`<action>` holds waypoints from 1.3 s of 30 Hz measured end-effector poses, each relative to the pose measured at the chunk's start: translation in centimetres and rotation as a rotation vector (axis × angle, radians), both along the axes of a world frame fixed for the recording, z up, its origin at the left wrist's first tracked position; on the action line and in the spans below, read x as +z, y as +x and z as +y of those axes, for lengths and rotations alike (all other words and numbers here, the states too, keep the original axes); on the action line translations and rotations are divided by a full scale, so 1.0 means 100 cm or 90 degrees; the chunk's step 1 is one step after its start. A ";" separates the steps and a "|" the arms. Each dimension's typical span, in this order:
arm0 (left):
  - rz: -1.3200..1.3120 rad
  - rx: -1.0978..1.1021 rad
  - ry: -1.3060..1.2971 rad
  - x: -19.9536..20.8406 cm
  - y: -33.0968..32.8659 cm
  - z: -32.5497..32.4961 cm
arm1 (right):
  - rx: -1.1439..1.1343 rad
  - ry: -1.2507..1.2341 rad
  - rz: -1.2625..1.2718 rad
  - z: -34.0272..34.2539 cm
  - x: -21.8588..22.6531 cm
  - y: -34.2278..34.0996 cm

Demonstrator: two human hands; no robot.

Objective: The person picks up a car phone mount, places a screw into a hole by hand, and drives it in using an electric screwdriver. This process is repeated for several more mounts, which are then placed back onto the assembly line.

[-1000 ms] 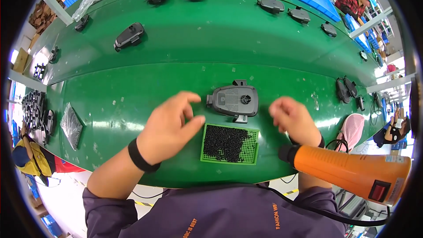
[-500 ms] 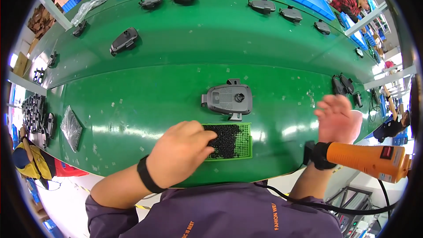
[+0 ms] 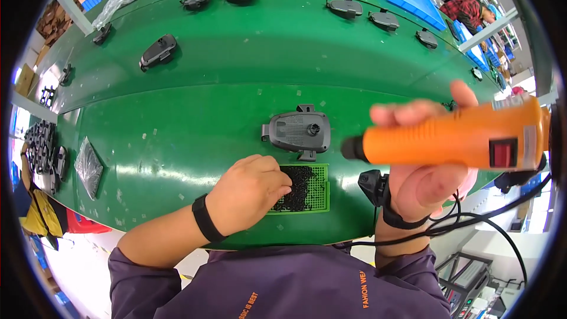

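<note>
My left hand (image 3: 251, 192) reaches over the left part of a green perforated tray (image 3: 321, 192). Its fingertips are pinched together at a pile of small black screws (image 3: 300, 188); whatever is between them is hidden. My right hand (image 3: 425, 186) is raised at the right, palm up. An orange electric screwdriver (image 3: 443, 139) lies across its palm, with fingers on the far side and the thumb on the near side; its black tip points left. Just beyond the tray, a grey-and-black phone holder (image 3: 289, 132) rests on the table, with a round black knob on its right part.
More phone holders (image 3: 158, 52) are spread along the raised far part of the green table (image 3: 195, 103). A clear bag (image 3: 88, 168) and stacked dark parts (image 3: 41, 147) sit at the left. Blue trays (image 3: 407, 0) stand at the back. Black cables (image 3: 472, 220) hang by my right wrist.
My right hand has moved left and taken hold of the electric screwdriver, which was hanging by the wrist. My left hand remains at the screws, its fingers drawn closer together.
</note>
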State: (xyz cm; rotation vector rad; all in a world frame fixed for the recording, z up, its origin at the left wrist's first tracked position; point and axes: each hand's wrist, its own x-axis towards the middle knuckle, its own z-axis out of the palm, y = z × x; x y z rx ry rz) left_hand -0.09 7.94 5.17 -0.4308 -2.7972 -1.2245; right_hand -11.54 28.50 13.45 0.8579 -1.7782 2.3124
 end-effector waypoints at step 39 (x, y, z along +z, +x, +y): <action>0.002 0.028 0.202 0.021 -0.050 0.018 | 0.354 -0.091 -0.106 0.007 0.002 -0.029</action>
